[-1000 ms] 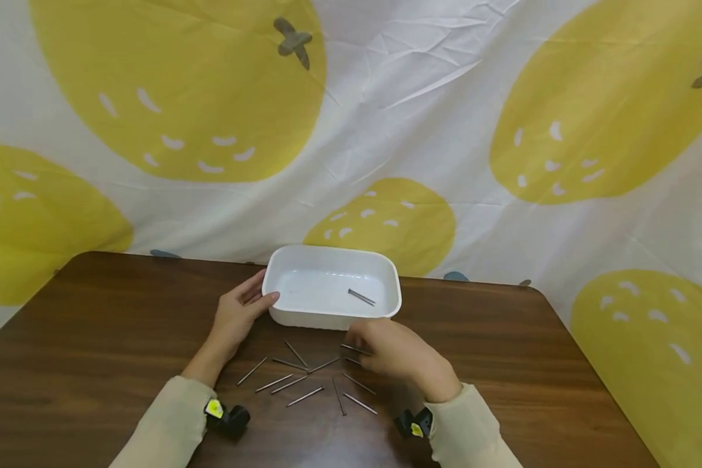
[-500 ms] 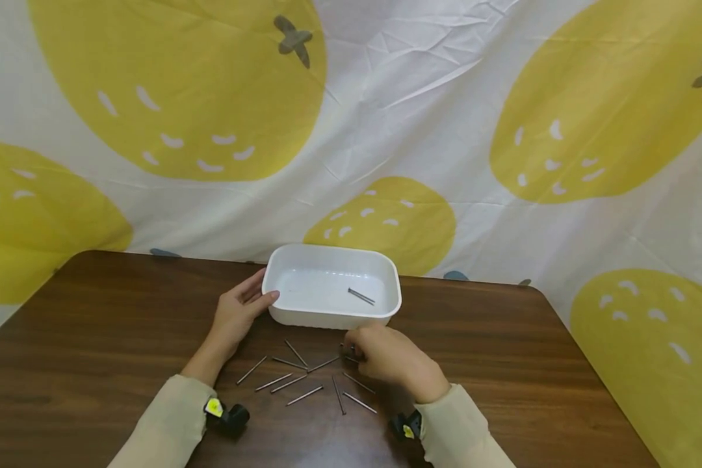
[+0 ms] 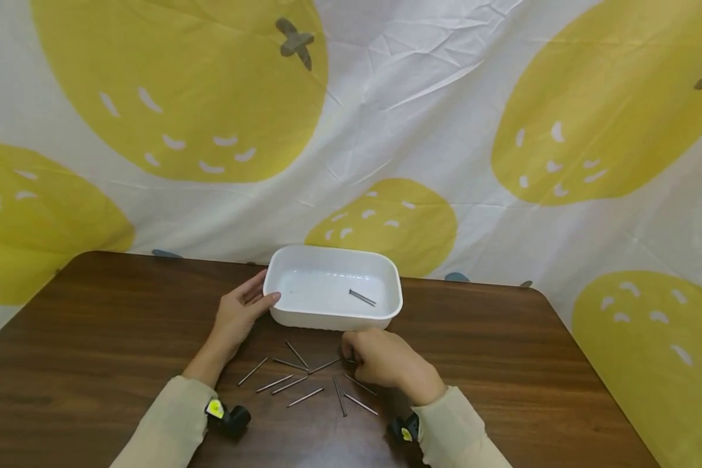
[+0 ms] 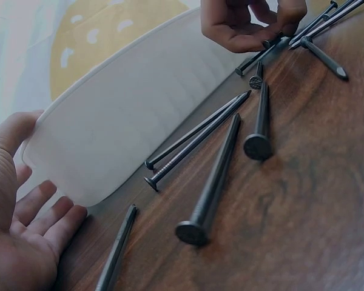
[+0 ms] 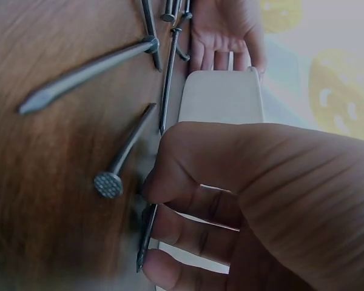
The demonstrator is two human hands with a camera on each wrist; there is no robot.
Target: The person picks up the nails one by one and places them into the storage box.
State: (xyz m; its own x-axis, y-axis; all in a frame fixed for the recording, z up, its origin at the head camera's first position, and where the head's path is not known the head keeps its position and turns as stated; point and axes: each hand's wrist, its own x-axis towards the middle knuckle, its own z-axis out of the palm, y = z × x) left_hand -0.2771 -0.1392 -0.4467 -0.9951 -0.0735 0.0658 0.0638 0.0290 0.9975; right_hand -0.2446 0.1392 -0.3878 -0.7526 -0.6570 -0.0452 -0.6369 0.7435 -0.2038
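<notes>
A white rectangular dish (image 3: pixel 333 320) stands at the back of the wooden table with a couple of nails (image 3: pixel 363 298) inside. My left hand (image 3: pixel 238 313) holds its left end, thumb over the rim and fingers against the outer wall. In front of the dish, my right hand (image 3: pixel 386 361) is down at the tabletop, fingers curled and fingertips pinching a steel nail (image 5: pixel 147 239). The hand largely hides this nail in the head view. Several more nails (image 3: pixel 305 397) lie scattered between the two hands, some crossing each other; their flat heads (image 4: pixel 192 233) show in the left wrist view.
The dark brown tabletop (image 3: pixel 123 325) ends at a hanging white cloth (image 3: pixel 421 130) with yellow fruit prints, close behind the dish. A black wrist camera (image 3: pixel 229 419) sits at the left cuff and another (image 3: pixel 405 428) at the right.
My right hand has shifted slightly left and lower, its fingers closing over the nails just in front of the dish. The left hand and dish have stayed put.
</notes>
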